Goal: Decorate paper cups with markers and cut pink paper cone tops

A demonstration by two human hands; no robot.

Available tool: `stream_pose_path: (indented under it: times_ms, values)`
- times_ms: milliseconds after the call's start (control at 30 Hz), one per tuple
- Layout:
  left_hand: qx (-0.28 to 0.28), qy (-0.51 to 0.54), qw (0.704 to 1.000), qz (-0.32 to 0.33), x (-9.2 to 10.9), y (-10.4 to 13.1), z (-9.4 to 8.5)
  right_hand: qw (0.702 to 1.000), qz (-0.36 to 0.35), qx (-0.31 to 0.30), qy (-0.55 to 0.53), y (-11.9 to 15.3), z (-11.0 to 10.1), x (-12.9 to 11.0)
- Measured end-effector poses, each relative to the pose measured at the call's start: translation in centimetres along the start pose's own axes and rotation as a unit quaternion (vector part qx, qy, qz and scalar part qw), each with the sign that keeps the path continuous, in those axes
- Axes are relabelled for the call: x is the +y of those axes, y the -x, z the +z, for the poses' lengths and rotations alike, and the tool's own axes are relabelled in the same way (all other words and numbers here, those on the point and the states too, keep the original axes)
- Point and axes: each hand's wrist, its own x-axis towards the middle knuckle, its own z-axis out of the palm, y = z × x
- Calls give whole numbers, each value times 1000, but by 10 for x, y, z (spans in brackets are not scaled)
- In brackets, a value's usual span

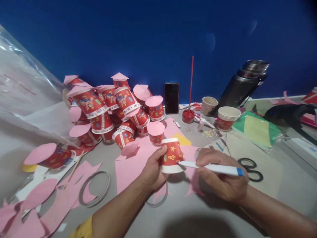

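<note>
My left hand [154, 168] is closed round a red paper cup [171, 153], held upside down with its white rim at the bottom. The cup carries a gold star and a swirl. In my right hand [220, 175] is a white marker with a blue end cap [223, 169], gripped like a pen. Its blue tip meets or nearly meets the cup's lower right side; I cannot tell if it touches. Beneath the hands lies cut pink paper [127, 170], and a grey ring [157, 198] is partly hidden by my left forearm.
A heap of red cups with pink paper tops [101, 124] stands at the back left. Behind are a phone [171, 98], a red pot with a stick [188, 116] and a dark flask [232, 87]. Black scissors [255, 175] and stacked cups [224, 124] lie right. Another grey ring [83, 190] lies left.
</note>
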Motion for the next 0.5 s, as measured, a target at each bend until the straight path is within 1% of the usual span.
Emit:
stream_pose_path:
  times_ms: [233, 400, 500]
  values:
    - [4, -16, 1000, 9, -1, 0, -3, 1000, 10, 14, 4, 0, 1, 0]
    - [-14, -25, 1000, 5, -2, -2, -4, 1000, 2, 8, 15, -3, 0, -2]
    - [-13, -31, 999, 8, -2, -2, -4, 1000, -2, 3, 18, -4, -1, -2]
